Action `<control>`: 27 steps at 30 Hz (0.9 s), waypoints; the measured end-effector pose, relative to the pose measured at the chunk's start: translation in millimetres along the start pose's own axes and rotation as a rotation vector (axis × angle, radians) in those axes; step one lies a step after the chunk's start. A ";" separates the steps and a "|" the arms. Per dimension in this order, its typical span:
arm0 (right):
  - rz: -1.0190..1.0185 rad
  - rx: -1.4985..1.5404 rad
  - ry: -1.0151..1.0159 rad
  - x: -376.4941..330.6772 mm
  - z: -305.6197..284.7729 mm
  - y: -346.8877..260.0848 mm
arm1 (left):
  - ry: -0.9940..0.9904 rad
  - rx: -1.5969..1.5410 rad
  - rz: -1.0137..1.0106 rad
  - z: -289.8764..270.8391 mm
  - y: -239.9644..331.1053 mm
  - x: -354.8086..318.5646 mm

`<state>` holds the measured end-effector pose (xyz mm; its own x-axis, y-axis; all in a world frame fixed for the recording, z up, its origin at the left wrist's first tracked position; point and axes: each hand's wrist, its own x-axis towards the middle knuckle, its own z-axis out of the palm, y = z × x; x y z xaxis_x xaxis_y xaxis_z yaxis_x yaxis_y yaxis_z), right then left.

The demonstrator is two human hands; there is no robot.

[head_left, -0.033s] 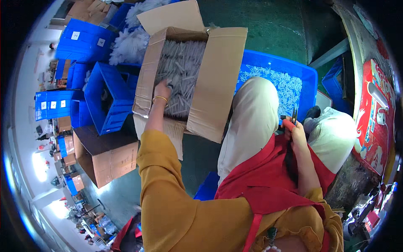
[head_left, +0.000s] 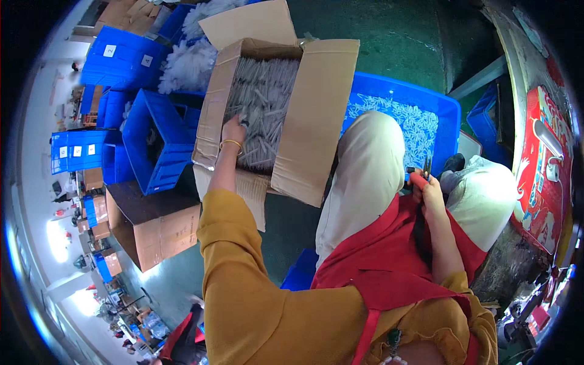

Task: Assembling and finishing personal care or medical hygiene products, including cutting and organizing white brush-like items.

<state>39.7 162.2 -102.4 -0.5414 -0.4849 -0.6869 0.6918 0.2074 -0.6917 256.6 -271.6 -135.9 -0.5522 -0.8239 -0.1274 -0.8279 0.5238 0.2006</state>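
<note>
My left hand (head_left: 233, 129), with a gold bangle at the wrist, reaches into an open cardboard box (head_left: 313, 128). The box holds many thin, translucent plastic sticks (head_left: 264, 91). Curled fingers with a dark band near their tips touch the sticks at the box's left side; what they grip is too small to make out. Over my lap, my right hand (head_left: 429, 190) is closed around a small pair of pointed, dark-bladed cutters (head_left: 427, 166), tips upward. Something red covers one of its fingers. Short whitish plastic pieces (head_left: 420, 128) lie in a blue tub (head_left: 449, 115) beyond my knees.
Blue crates (head_left: 161, 143) are stacked at the left, with clear plastic bunches (head_left: 188, 64) behind them. An open cardboard carton (head_left: 155, 225) lies on the green floor (head_left: 176, 286). At the right stands a red patterned surface (head_left: 541, 176) beside a wooden edge.
</note>
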 end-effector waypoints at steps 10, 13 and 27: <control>0.010 -0.089 0.003 7.2 -0.7 9.4 | 0.292 -0.121 0.033 -23.4 6.6 -6.8; 0.001 -0.097 -0.009 8.5 -2.2 9.2 | 0.453 -0.234 0.182 -32.8 5.6 2.1; 0.012 -0.110 -0.073 6.4 -0.1 8.2 | -0.091 0.104 -0.110 -1.6 -2.2 -56.2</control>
<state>41.9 160.9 -112.5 -0.4943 -0.5420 -0.6797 0.6389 0.3037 -0.7068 289.6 -226.8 -127.7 -0.4605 -0.8570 -0.2312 -0.8869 0.4550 0.0800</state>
